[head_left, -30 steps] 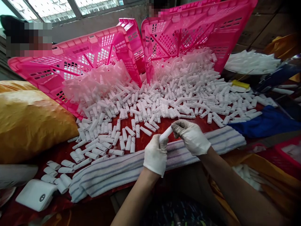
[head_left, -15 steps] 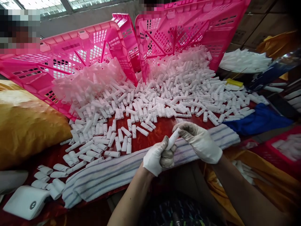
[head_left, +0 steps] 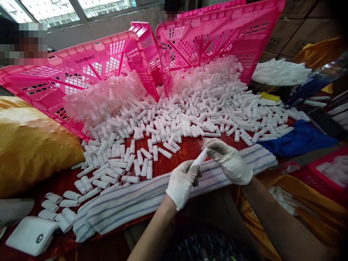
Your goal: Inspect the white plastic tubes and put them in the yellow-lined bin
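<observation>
Both hands wear white gloves with greyed fingers. My left hand (head_left: pixel 182 183) is closed around the lower end of a white tube (head_left: pixel 199 158). The fingertips of my right hand (head_left: pixel 228 159) pinch the tube's upper end, so it slants up to the right between the hands. Beneath them lies a striped towel (head_left: pixel 122 203) along the front edge of the red table (head_left: pixel 187 149). Beyond the towel spreads a large heap of white tubes (head_left: pixel 187 116), some with dark marks.
Two tilted pink crates (head_left: pixel 95 54) stand behind the heap. A yellow sack (head_left: pixel 35 148) and a white box (head_left: pixel 31 235) are at left. At right are a blue cloth (head_left: pixel 301 139), a yellow object (head_left: pixel 270 96) and a plate of white pieces (head_left: pixel 281 72). People are partly visible at the back.
The fingers of my left hand have shifted around the tube, and the hand has turned slightly. My right hand has moved slightly and still pinches the upper end.
</observation>
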Tool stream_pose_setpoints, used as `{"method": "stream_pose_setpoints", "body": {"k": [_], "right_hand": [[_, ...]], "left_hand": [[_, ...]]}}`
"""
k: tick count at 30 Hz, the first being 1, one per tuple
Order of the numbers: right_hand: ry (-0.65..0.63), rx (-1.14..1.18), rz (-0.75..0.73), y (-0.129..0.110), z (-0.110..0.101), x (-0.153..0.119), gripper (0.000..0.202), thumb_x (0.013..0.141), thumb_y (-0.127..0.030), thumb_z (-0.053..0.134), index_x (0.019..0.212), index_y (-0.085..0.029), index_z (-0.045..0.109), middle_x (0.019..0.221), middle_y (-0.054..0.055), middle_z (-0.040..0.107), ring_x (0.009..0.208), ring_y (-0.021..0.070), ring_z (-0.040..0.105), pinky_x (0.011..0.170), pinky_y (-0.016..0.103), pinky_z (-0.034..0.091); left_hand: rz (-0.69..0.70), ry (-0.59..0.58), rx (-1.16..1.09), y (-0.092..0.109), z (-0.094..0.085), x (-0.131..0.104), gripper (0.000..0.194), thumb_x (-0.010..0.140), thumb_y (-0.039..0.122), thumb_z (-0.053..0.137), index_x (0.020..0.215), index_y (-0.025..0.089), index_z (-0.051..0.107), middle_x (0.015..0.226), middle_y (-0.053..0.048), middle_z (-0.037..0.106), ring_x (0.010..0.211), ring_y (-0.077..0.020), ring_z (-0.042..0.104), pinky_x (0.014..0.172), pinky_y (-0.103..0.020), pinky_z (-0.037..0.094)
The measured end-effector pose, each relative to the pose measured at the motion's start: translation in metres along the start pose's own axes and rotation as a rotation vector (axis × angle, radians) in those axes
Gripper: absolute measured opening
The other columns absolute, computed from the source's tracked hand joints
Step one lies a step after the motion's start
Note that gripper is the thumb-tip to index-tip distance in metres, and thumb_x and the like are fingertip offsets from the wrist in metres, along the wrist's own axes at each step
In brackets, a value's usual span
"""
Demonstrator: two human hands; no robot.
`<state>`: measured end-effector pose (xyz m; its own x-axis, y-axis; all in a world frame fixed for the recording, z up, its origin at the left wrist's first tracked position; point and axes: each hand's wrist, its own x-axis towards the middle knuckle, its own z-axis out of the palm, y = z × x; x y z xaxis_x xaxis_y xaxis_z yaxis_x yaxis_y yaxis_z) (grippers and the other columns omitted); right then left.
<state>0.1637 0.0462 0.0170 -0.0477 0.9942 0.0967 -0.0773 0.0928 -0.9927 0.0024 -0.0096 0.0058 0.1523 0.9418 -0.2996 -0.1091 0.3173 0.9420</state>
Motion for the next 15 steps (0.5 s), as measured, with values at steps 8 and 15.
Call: {"method": "stream_pose_setpoints", "body": {"k": [8, 15], "right_hand": [[0.073, 0.012, 0.018, -0.004, 0.018, -0.011, 0.021, 0.075, -0.042, 0.073, 0.079, -0.023, 0.066, 0.091, 0.003, 0.061, 0.088, 0.0178, 0.058, 0.082, 0.031, 0.049], [0.051, -0.24, 0.137, -0.013, -0.031, -0.037, 0.023, 0.078, -0.047, 0.068, 0.086, -0.026, 0.062, 0.089, 0.006, 0.068, 0.083, 0.0226, 0.064, 0.079, 0.037, 0.051]], "left_hand": [[0.391, 0.386, 0.33, -0.012, 0.009, -0.002, 0.031, 0.083, 0.038, 0.065, 0.107, 0.019, 0.067, 0.099, -0.008, 0.07, 0.088, -0.0197, 0.066, 0.085, -0.031, 0.052], [0.415, 0.119, 0.656, -0.001, -0.014, 0.001, 0.034, 0.09, 0.034, 0.056, 0.119, 0.019, 0.062, 0.108, -0.01, 0.068, 0.095, -0.0212, 0.064, 0.088, -0.033, 0.05]]}}
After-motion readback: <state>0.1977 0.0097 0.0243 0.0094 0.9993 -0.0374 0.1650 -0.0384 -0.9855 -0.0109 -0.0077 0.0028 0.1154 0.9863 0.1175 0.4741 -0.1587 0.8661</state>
